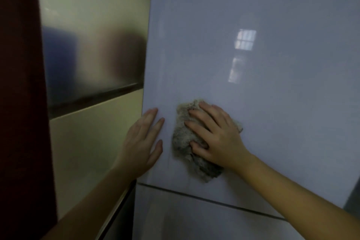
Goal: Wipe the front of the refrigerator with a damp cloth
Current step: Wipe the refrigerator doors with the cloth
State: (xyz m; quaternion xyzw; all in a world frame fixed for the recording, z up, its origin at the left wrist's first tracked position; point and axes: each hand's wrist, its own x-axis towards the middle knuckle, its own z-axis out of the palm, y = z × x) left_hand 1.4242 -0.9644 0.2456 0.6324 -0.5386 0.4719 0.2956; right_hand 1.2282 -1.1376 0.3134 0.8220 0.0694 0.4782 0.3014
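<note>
The refrigerator's glossy pale grey upper door [243,84] fills most of the view. A crumpled grey-beige cloth [184,136] lies against its lower left part. My right hand [216,136] presses the cloth flat to the door with spread fingers. My left hand [144,138] rests flat on the door's left edge, fingers straight, a little left of the cloth and apart from it. Part of the cloth is hidden under my right hand.
A dark seam [204,198] below the hands separates the upper door from the lower door [194,220]. The refrigerator's metallic side panel [93,54] runs along the left, with a dark red surface [19,103] beyond it. Window reflections show on the door.
</note>
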